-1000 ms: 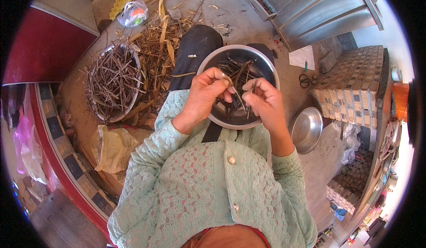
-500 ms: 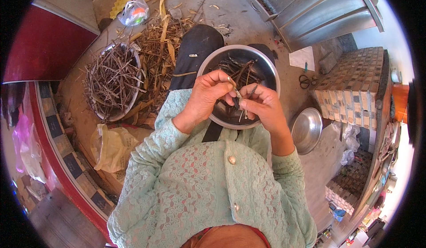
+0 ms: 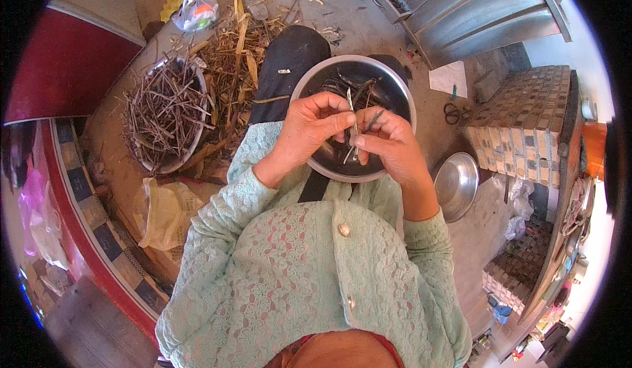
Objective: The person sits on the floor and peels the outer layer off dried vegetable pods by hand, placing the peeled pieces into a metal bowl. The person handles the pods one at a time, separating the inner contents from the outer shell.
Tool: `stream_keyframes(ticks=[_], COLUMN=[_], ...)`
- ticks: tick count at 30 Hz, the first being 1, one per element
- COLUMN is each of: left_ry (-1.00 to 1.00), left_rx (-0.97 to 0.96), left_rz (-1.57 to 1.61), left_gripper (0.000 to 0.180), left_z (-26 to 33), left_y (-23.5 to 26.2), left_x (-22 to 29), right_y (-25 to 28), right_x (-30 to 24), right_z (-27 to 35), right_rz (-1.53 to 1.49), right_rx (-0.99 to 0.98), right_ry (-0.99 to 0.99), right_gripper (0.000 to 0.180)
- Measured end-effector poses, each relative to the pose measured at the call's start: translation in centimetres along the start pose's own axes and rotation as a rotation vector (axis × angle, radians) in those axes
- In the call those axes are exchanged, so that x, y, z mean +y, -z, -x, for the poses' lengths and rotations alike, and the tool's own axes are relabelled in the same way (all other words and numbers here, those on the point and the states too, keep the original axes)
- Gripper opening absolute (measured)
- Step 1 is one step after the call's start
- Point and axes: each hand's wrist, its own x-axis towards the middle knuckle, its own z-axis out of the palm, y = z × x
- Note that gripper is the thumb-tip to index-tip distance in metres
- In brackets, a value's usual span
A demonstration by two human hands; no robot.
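Over a steel basin (image 3: pixel 409 98) on my lap, both hands work on a thin, split plant stem (image 3: pixel 350 98), pale inside. My left hand (image 3: pixel 309 123) pinches its upper part between thumb and forefinger. My right hand (image 3: pixel 390 145) grips the lower part, with the thumb pressed against it. A dark, slender piece (image 3: pixel 374 118) also sticks up from the right hand's fingers. Thin pale ends (image 3: pixel 349 154) hang below the fingertips. Dark, long stalks (image 3: pixel 372 88) lie inside the basin, partly hidden by my hands; whether they are stems or pods I cannot tell.
At the left a bowl (image 3: pixel 199 145) is heaped with dry twigs (image 3: pixel 164 114), beside loose husks and sticks (image 3: pixel 240 52). A plastic bag (image 3: pixel 197 11) lies beyond. At the right are an empty metal basin (image 3: pixel 457 187), scissors (image 3: pixel 451 112), a paper sheet (image 3: pixel 447 78) and a tiled brick block (image 3: pixel 517 121).
The stem between my hands now stands more upright, its pale inside showing more. My left fingers have turned slightly upward. The whole view has shifted a little.
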Motion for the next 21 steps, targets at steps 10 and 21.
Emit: stream_keyframes(ticks=[10, 21], left_ry=[-0.007, -0.021], left_rx=[0.065, 0.051], left_rz=[0.028, -0.053], left_gripper=[0.006, 0.005], left_z=[0.13, 0.54], left_y=[0.08, -0.15], left_x=[-0.02, 0.42], right_y=[-0.05, 0.07], right_x=[-0.06, 0.33], right_z=[-0.19, 0.07], right_rz=[-0.069, 0.127], right_rx=[-0.036, -0.028], right_ry=[-0.049, -0.014], right_gripper=[0.027, 0.028])
